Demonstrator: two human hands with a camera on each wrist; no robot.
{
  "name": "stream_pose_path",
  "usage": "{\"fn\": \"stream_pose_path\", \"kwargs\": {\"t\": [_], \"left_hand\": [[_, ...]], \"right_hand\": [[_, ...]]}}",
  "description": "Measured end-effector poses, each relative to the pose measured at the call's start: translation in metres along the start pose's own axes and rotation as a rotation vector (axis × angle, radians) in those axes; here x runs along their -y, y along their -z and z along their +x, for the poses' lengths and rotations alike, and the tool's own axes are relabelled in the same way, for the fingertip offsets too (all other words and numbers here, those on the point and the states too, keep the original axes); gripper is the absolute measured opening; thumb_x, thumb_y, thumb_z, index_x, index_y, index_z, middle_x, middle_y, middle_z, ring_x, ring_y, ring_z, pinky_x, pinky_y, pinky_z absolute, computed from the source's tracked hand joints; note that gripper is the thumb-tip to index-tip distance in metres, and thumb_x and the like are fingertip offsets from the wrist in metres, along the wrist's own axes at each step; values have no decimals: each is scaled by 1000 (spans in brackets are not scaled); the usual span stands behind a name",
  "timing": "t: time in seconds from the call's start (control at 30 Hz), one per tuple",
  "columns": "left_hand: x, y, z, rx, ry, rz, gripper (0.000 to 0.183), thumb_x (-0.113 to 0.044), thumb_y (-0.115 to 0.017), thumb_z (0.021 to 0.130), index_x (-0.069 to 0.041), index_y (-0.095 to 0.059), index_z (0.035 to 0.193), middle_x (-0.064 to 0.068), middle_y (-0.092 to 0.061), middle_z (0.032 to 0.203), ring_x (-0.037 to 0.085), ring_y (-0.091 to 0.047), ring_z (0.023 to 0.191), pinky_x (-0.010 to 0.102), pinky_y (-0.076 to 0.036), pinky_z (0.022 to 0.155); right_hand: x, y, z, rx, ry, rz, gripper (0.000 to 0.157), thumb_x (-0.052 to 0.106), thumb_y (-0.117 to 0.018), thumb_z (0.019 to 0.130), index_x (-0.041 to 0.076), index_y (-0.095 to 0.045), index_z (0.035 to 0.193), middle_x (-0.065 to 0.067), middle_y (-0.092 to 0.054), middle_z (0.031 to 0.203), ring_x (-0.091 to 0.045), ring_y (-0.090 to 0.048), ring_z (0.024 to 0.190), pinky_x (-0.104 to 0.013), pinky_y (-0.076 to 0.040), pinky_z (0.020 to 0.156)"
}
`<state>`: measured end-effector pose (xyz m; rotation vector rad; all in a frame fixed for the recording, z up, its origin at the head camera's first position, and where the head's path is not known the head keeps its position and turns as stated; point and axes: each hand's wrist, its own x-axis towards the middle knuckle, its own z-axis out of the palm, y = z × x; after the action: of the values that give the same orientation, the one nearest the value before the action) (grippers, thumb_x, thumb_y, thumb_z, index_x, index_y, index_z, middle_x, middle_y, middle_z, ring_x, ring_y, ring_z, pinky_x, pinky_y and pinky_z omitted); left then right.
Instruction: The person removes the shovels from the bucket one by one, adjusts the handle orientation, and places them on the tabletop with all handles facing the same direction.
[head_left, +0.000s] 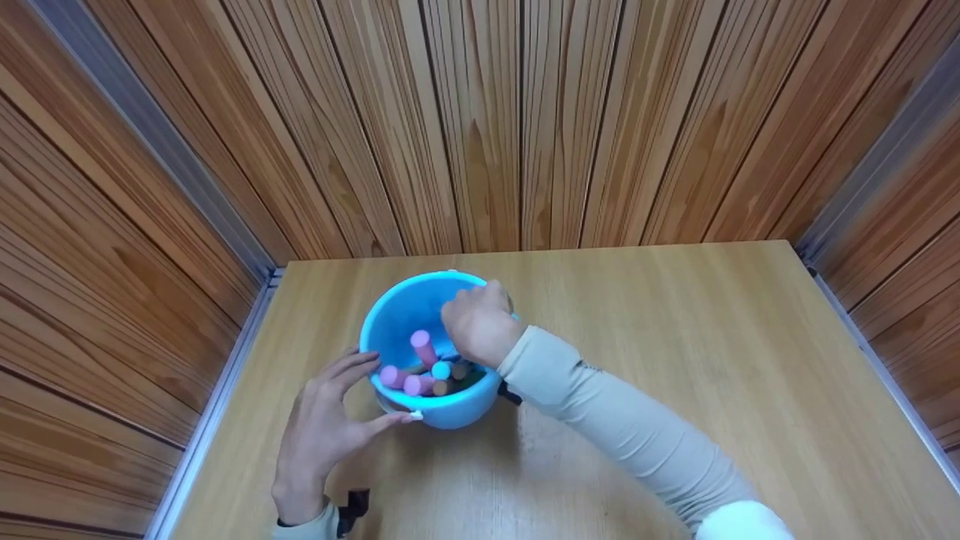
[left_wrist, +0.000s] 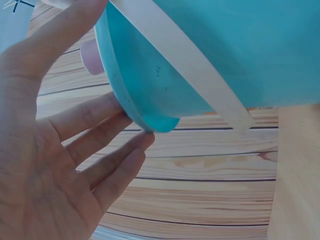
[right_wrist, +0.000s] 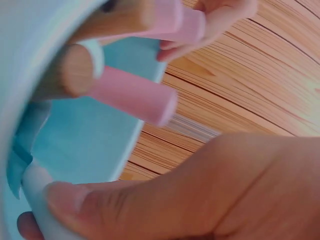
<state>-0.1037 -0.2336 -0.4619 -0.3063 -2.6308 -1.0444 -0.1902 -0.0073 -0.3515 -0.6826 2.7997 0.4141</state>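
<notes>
A light-blue bucket stands on the table, with its white carrying handle lying along its side in the left wrist view. My left hand rests against it, fingers spread fairly straight at the rim and thumb lower on the front. My right hand reaches in at the far right rim. Between its thumb and a finger it pinches a pale-blue tool handle, with a teal piece at one end; the hand hides this in the head view. Pink handles and brown wooden handle ends stick up inside.
The bucket is on the left part of a wooden table. Wood-panelled walls rise behind and at both sides, with grey metal rails along the edges. A black strap piece sits at the left wrist.
</notes>
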Motion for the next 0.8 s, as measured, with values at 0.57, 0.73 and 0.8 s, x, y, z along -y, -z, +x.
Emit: {"fn": "stream_pose_path", "kwargs": {"t": [0.57,0.73,0.8], "left_hand": [[28,-4,7,-106,-172,-23,65,-46,-93,79,-25,-74,138,-5,-70,143,31,-52,150,63,-55,103],[38,-9,7,-109,-225,-86,63,-36,-96,80,-24,-74,137,-3,-72,140,33,-57,144,54,-55,104],[39,-10,8,-106,-233,-101,61,-34,-96,81,-24,-75,136,-1,-73,139,34,-59,142,50,-55,104]], "right_hand": [[-76,2,-30,-12,46,306,17,12,-79,97,9,-76,113,-7,-67,85,-23,-62,74,-33,-53,68],[-101,-18,-42,-19,63,517,17,2,-76,97,8,-81,112,-8,-73,93,-22,-63,76,-28,-51,61],[-109,-28,-48,-39,55,595,21,3,-76,97,8,-81,116,-9,-74,98,-22,-64,76,-28,-53,61]]}}
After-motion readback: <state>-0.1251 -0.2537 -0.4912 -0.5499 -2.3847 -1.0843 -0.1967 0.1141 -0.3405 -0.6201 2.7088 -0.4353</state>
